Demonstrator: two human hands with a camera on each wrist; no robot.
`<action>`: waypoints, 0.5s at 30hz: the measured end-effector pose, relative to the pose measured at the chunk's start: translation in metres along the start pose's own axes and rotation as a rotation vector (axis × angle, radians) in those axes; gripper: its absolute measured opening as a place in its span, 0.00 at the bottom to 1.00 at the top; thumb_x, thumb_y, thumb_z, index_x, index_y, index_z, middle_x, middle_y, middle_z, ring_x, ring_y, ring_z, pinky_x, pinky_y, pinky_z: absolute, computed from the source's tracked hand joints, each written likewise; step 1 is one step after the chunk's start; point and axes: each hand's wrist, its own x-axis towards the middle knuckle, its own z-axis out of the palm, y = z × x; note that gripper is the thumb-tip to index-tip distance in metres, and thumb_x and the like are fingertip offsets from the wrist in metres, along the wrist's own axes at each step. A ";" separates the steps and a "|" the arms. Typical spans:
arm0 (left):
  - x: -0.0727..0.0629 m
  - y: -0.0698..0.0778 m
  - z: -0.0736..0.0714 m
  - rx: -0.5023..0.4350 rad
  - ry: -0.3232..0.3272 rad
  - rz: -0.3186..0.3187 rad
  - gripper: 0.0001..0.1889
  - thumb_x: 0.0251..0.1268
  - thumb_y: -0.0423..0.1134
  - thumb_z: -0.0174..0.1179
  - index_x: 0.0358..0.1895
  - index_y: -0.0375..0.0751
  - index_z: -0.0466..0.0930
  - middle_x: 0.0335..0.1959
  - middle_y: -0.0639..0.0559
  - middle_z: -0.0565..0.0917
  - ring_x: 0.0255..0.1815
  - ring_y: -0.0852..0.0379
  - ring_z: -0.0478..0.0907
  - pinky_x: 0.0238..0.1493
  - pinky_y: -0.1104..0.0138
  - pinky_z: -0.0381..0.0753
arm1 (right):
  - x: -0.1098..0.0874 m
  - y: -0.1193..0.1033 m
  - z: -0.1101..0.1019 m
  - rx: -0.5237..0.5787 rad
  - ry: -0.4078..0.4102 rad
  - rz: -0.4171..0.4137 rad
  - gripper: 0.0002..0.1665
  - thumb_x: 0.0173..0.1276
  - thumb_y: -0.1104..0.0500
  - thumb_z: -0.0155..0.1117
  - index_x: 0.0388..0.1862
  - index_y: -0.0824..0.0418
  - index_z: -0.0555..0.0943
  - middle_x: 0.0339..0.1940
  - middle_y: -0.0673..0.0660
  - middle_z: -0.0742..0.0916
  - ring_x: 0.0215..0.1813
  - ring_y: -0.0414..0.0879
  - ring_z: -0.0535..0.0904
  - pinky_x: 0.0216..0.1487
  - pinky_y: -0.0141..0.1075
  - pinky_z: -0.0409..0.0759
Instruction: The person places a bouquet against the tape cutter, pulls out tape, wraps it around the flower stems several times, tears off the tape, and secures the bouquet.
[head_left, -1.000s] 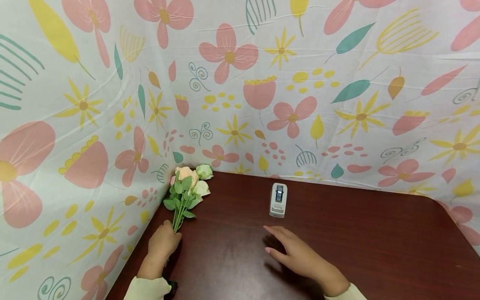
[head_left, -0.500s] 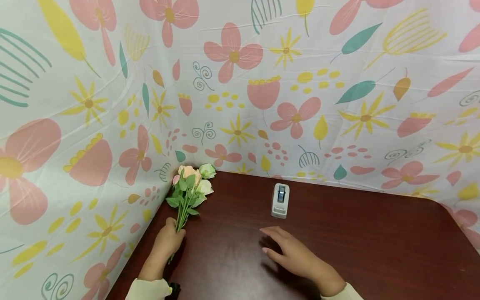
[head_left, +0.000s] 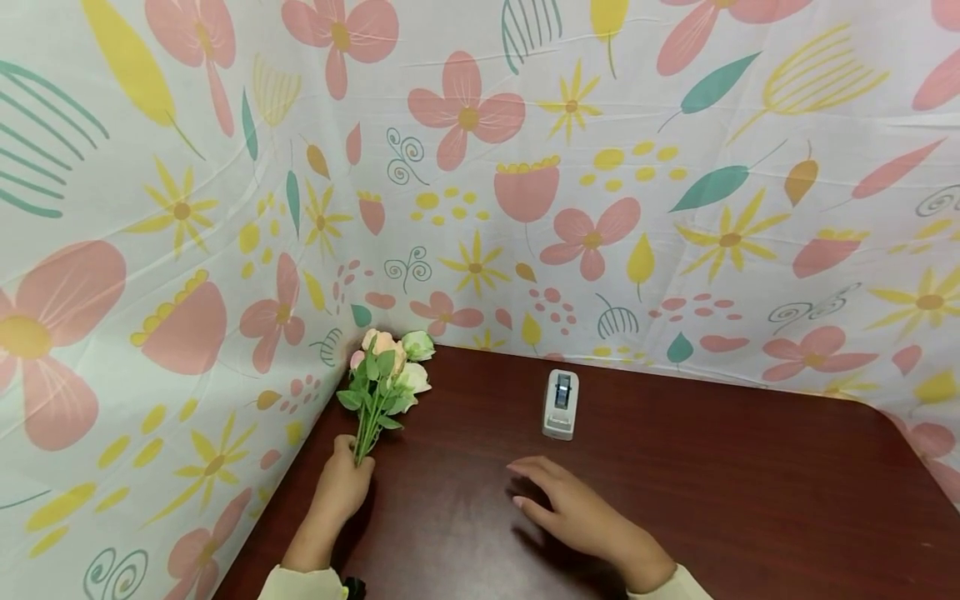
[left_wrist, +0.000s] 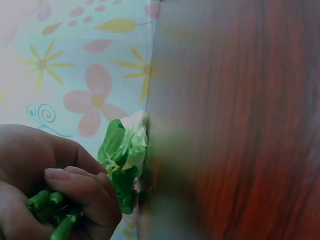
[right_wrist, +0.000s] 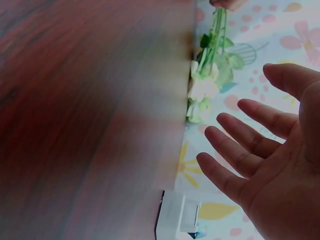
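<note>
One bouquet of peach and white roses (head_left: 382,382) was at the far-left side of the surface (head_left: 457,467), its stems (head_left: 367,429) clasped in the left grip (head_left: 344,483) by curled fingers. Right grip (head_left: 573,508): fingers spread, held nothing. One white tape dispenser (head_left: 560,405) stood beyond.

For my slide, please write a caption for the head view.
Left hand grips a bouquet by its stems; right hand hovers near a tape dispenser.

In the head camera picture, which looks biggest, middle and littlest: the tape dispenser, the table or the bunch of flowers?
Largest to smallest, as they look there:
1. Table
2. Bunch of flowers
3. Tape dispenser
</note>
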 end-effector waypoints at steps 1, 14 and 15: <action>-0.001 0.001 0.000 -0.009 0.002 0.003 0.18 0.72 0.34 0.50 0.60 0.30 0.61 0.25 0.48 0.72 0.27 0.52 0.70 0.31 0.62 0.69 | 0.001 0.000 0.001 0.001 0.004 -0.006 0.28 0.79 0.42 0.54 0.71 0.51 0.73 0.68 0.48 0.78 0.68 0.46 0.77 0.65 0.49 0.77; -0.010 0.013 0.002 -0.085 0.039 0.014 0.20 0.72 0.34 0.52 0.63 0.31 0.62 0.33 0.45 0.75 0.25 0.55 0.69 0.29 0.65 0.69 | 0.011 -0.006 0.007 0.021 -0.003 -0.018 0.27 0.79 0.45 0.55 0.72 0.52 0.73 0.68 0.48 0.78 0.69 0.45 0.76 0.66 0.48 0.76; -0.011 0.014 0.002 -0.092 0.044 0.021 0.20 0.72 0.34 0.52 0.62 0.31 0.62 0.34 0.44 0.76 0.25 0.55 0.69 0.29 0.65 0.70 | 0.011 -0.006 0.007 0.026 -0.006 -0.016 0.27 0.79 0.45 0.55 0.72 0.52 0.73 0.68 0.48 0.78 0.69 0.45 0.76 0.66 0.48 0.76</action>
